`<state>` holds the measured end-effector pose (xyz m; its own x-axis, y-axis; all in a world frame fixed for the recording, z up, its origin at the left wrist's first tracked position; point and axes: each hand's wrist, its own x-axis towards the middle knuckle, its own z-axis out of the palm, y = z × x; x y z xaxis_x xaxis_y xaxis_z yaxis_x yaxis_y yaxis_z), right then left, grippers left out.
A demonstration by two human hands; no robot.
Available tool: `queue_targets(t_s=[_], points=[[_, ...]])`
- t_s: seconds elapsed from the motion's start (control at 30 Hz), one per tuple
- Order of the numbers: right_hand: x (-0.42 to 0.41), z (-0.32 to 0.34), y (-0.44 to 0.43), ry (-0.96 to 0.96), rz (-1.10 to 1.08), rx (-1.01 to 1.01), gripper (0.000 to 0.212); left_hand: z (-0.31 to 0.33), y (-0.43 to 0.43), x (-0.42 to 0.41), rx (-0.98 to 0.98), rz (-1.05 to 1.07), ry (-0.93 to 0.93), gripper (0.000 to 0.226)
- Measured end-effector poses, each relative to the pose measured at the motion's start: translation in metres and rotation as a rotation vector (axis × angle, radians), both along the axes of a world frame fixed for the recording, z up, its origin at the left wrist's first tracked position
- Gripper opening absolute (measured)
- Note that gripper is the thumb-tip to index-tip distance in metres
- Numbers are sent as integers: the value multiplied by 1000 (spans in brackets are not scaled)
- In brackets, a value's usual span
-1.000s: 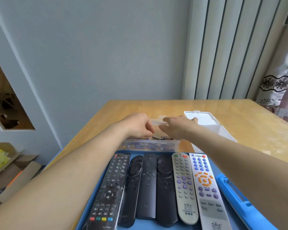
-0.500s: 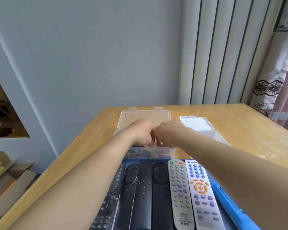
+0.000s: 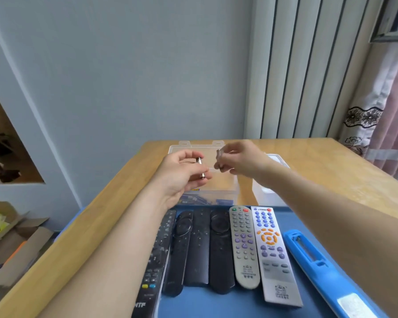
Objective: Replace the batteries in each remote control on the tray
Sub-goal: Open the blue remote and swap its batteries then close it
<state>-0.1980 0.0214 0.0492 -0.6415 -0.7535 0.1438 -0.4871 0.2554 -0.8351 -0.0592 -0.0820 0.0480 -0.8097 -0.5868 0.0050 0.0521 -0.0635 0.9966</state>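
The main risk is a drop. The left hand holds a battery only between thumb and fingertips, above the clear box. The right hand pinches a second battery just beside it. A loose pinch, or the two hands bumping, could send a cell back among the loose ones in the box, or rolling over the counter toward its left edge. A mix-up of fresh and spent cells is a second hazard, likely if any are set down loose near the white box. Wrong polarity at insertion is a third.

Both grips are clamped. The left is on its battery, held near upright with the metal ends showing. The right is on its own, though whether it holds one cell or two cannot be told. The two batteries are near each other, not touching, over the far half of the box.

The remotes lie below the grips and nearer the person, side by side, buttons up, on the blue tray at the counter's near edge. None looks opened, so the task seems barely begun.
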Motion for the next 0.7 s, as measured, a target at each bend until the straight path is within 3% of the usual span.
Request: queue_targets(t_s=[0.07,0.13,0.23,0.3,0.37,0.47,0.57,0.63,0.7], points=[[10,11,26,-358,87,-133,11,3,15,7,97,-29,65,19],[20,15,53,-466,146,-173,16,6,35,11,156,-54,85,20],[36,11,85,-464,146,-218,23,9,64,13,143,-76,63,18],[47,4,109,-401,116,-233,28,4,85,15,-49,-104,-35,13],[56,-2,124,-323,101,-256,32,-3,98,18,-314,-105,-104,22],[69,-11,146,-207,103,-219,38,-20,123,21,-463,-61,-52,20],[71,-10,165,74,10,83,56,-35,136,24,-520,10,-52,22],[73,-9,179,318,-88,451,60,-42,137,27,-634,61,-79,23],[78,-11,188,418,-111,791,68,-45,138,29,-712,74,-104,22]])
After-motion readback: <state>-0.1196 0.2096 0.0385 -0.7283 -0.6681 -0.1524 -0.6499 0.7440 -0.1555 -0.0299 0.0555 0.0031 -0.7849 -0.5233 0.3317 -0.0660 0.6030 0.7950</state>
